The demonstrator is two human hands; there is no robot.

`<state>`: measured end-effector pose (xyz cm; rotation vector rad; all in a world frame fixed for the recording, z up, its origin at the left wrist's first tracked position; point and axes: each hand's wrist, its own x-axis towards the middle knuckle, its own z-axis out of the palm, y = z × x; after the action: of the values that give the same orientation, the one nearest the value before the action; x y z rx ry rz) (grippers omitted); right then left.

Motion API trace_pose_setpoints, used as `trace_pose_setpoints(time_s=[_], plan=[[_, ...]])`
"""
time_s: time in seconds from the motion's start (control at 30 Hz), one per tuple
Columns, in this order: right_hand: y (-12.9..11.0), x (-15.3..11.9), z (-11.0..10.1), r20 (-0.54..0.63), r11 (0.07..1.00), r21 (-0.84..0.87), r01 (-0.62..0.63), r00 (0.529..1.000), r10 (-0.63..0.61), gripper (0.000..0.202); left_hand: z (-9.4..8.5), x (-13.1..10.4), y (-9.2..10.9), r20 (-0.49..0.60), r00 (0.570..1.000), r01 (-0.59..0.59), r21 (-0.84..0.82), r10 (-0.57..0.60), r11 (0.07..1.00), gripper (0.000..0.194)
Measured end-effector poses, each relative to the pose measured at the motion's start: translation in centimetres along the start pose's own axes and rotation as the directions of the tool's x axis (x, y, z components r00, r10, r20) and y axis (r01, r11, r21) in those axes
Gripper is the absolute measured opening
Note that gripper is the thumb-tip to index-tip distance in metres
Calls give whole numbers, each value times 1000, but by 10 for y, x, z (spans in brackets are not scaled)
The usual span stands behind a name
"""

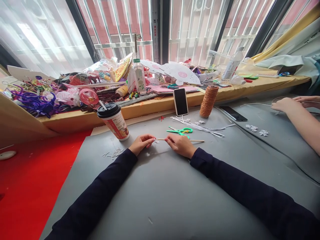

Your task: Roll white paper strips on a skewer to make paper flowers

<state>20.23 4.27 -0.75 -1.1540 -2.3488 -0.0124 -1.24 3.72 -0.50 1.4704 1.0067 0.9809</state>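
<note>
A thin wooden stick lies across the grip of my right hand, its long end sticking out to the right. My left hand pinches the stick's left tip, where a small white piece hangs. Both hands are closed, just above the grey table. Green-handled scissors lie right behind my right hand. White strips are spread beyond them. Small white cut bits lie to the left of my left hand.
A paper cup stands behind my left hand. Farther back are a white phone, an orange twine spool and a cluttered ledge. At right are a dark phone, a cable, white flowers and another person's hands.
</note>
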Motion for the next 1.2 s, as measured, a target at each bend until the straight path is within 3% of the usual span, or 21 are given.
trace_pose_setpoints(time_s=[0.17, 0.3, 0.43, 0.7, 0.87, 1.03, 1.2], plan=[[-1, 0, -1, -70, 999, 24, -38, 997, 39, 33, 1, 1, -3, -81, 997, -17, -108, 8, 994, 27], [-1, -2, 1, -115, 998, 55, 42, 993, -35, 33, 2, 1, -4, 4, 1000, -7, -44, 7, 999, 27], [0, -3, 6, -44, 977, 36, 208, 977, -207, 29, 4, 1, -4, 39, 999, 19, 9, -19, 1000, 31], [1, -2, 8, -116, 947, 69, 313, 946, -304, 18, 17, -3, 1, 58, 998, 28, 21, -29, 999, 32], [2, -2, 10, -107, 913, 101, 396, 917, -385, 19, 14, -3, 0, 109, 994, 24, 36, -27, 999, 29], [2, -3, 7, -69, 905, 24, 424, 904, -421, 19, 9, 0, -3, 207, 978, -18, 46, 8, 999, 27], [0, -5, 5, -38, 902, -16, 430, 902, -431, 19, 12, -3, -3, 202, 978, -78, 115, 53, 990, 26]])
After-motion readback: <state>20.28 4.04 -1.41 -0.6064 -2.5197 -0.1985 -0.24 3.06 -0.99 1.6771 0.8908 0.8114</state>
